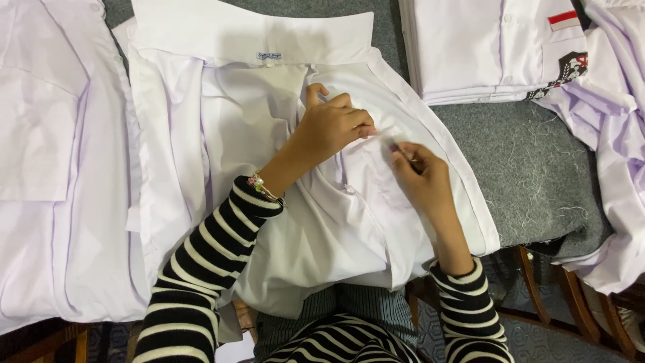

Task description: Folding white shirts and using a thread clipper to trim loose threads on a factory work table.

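Observation:
A white collared shirt (222, 114) lies open on the grey table in front of me, its lower part hanging over the edge into my lap. My left hand (332, 124) pinches a fold of the shirt's fabric near its middle, a beaded bracelet on the wrist. My right hand (420, 178) sits just to the right of it, fingers closed on a small thin tool (396, 149) whose tip meets the fabric by my left fingertips. Both arms wear black-and-white striped sleeves.
More white shirts lie spread at the left (47, 168). A folded stack of white shirts with a red-and-white patch and a dark badge (497, 47) sits at the top right, with crumpled white cloth (618, 134) at the right edge. Grey felt surface (531, 161) is strewn with thread bits.

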